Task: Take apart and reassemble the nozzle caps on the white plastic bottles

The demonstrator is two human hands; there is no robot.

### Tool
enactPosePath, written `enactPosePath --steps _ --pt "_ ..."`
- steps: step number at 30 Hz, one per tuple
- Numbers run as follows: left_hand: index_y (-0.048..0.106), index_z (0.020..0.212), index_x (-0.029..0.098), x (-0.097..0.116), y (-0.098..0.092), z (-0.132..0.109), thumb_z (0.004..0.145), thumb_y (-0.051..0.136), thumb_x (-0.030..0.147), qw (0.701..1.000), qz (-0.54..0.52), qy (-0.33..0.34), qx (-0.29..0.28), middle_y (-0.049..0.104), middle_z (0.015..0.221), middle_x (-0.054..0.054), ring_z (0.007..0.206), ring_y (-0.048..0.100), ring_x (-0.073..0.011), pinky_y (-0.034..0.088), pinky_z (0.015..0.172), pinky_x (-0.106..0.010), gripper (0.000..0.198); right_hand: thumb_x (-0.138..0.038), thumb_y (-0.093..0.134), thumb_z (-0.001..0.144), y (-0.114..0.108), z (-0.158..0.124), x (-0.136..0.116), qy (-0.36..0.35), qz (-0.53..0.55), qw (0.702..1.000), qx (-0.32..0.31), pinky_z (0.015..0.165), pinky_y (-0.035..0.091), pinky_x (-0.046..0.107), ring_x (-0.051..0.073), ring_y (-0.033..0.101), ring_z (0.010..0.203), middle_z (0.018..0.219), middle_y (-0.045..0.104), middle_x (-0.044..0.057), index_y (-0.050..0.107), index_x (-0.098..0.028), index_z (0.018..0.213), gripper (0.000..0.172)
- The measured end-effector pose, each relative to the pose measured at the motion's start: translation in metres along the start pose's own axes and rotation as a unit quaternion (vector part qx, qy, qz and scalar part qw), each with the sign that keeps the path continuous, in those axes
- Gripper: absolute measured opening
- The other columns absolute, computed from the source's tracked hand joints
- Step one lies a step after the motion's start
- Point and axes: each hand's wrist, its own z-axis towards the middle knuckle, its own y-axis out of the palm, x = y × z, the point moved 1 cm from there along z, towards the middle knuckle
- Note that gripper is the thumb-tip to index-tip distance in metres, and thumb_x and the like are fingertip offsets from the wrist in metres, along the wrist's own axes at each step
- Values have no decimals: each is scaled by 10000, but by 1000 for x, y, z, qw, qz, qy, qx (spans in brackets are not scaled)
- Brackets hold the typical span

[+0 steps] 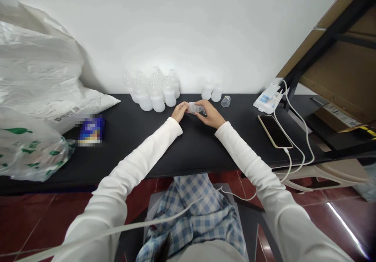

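Close over the black table, my left hand [180,111] pinches the pale ring end of a small baby bottle top [194,107]. My right hand [211,114] is closed around its clear dome side from the right. The fingers partly hide the piece. To the left stand several frosted white baby bottles [158,103] with clear domed tops. Just beyond my right hand are two frosted bottle bodies [216,93] near the wall. A loose clear cap [226,101] rests on the table beside them.
Large white plastic bags [44,74] and a blue packet [91,130] occupy the left of the black table [188,152]. On the right lie a phone [275,131] with its white cable and a power strip [267,98]. A dark-framed shelf [326,54] stands beyond.
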Motion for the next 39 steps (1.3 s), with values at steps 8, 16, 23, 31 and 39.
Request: enactPosePath --steps 8,16,23,31,39 --pt "658 769 173 6 14 -14 677 838 582 995 -30 96 -8 636 732 15 729 597 -113 501 748 -253 456 -618 430 980 7 0 -1 204 65 974 69 780 514 357 193 613 761 888 641 46 539 -199 1111 452" --pt "533 606 175 4 14 -11 749 826 462 991 -62 45 110 517 554 51 519 459 -59 389 524 -197 434 -288 442 1006 3 2 4 4 -51 999 18 956 524 426 244 614 1105 1225 662 112 668 -226 1121 261" --pt "570 653 163 7 5 -6 756 783 323 963 -160 -81 201 570 566 33 494 497 -63 340 462 -180 285 -234 431 1000 -26 0 8 40 -216 973 67 975 498 435 249 570 1160 1270 613 94 703 -296 1183 333" --pt "574 674 160 6 5 -5 746 744 281 956 -178 -94 215 576 571 32 504 523 -72 369 485 -184 220 -555 342 1009 -53 -13 49 237 -221 917 235 1019 449 534 293 571 1141 1227 577 155 383 -193 1469 587" --pt "529 605 165 8 7 -9 763 705 242 967 -158 -86 183 537 542 37 472 475 -65 353 461 -193 248 -490 480 949 -68 -29 83 259 -216 904 262 1026 446 522 284 550 1111 1194 558 139 483 -188 1328 485"
